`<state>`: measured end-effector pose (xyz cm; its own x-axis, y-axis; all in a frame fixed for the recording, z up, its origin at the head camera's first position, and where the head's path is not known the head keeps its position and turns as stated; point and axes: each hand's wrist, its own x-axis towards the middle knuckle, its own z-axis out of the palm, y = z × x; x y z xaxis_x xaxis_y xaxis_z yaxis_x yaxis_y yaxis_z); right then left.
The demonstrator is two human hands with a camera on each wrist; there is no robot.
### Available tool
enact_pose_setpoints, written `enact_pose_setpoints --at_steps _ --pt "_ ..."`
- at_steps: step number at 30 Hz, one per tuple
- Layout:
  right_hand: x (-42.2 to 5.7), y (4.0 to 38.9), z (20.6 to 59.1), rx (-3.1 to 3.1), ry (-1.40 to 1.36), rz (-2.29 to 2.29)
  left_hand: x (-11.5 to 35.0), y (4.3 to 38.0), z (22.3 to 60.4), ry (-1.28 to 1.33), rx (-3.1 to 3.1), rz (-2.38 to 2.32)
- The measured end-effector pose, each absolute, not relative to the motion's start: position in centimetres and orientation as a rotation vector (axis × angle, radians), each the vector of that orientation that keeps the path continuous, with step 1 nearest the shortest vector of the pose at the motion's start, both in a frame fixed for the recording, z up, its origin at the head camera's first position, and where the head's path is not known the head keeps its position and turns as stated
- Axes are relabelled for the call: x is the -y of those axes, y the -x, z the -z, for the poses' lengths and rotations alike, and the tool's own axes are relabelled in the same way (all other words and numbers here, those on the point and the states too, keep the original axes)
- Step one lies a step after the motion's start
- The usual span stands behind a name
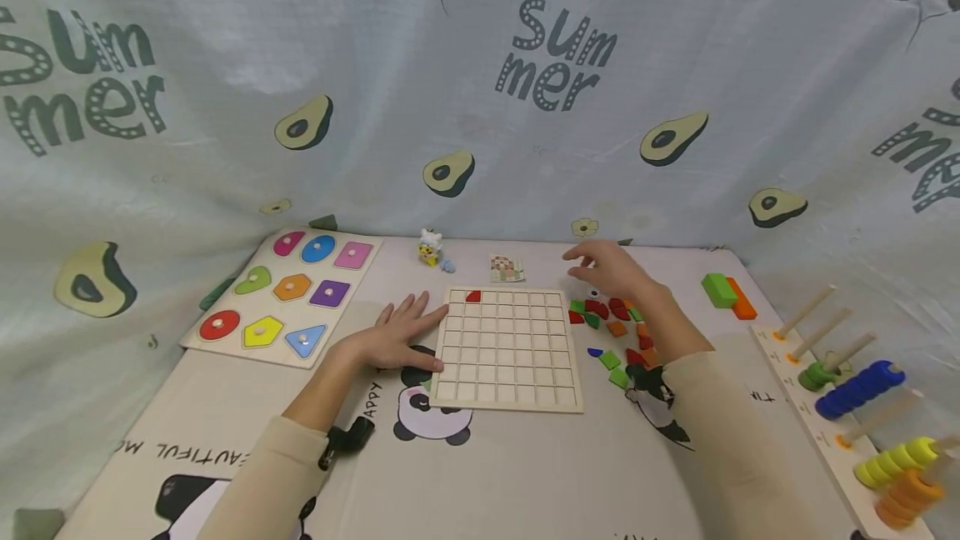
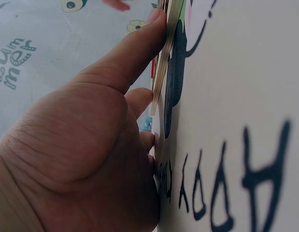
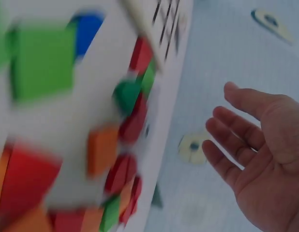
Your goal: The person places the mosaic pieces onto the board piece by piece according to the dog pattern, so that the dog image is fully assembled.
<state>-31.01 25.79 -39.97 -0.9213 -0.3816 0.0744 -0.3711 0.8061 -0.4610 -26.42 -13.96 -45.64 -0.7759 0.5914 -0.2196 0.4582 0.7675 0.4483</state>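
A wooden grid board lies flat in the middle of the table, with one red quarter-round piece in a cell of its top row. My left hand rests at the board's left side, fingers spread, thumb touching the edge. In the left wrist view the thumb lies against the board's rim. My right hand is raised beyond the board's top right corner, fingers loosely bent and holding nothing. Below it lie loose red pieces, orange pieces, green pieces and a small blue piece.
Behind the board lie a small pattern card and a toy figure. A shape puzzle board is at the left. Along the right stand a peg board with colored rings, a green block and an orange block.
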Motion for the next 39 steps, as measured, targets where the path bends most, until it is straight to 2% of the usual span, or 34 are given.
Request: enact_pose_setpoints --at_steps 5,10,28,33,39 --pt "-30.7 30.8 40.9 -2.954 0.393 0.709 14.1 26.4 45.7 -0.82 -2.614 -0.542" --pt "-33.6 30.7 42.1 -2.916 0.274 0.691 14.0 26.4 45.6 -0.81 -2.614 -0.543" --pt "-34.8 29.7 42.5 -2.885 0.41 0.621 13.8 26.5 45.5 -0.811 -2.612 -0.535" --pt "-33.0 30.3 41.2 -2.882 0.436 0.781 13.8 26.5 45.5 -0.802 -2.604 -0.548" --pt "-24.8 31.2 40.0 -2.817 0.66 1.021 13.9 26.4 45.4 -0.798 -2.603 -0.549"
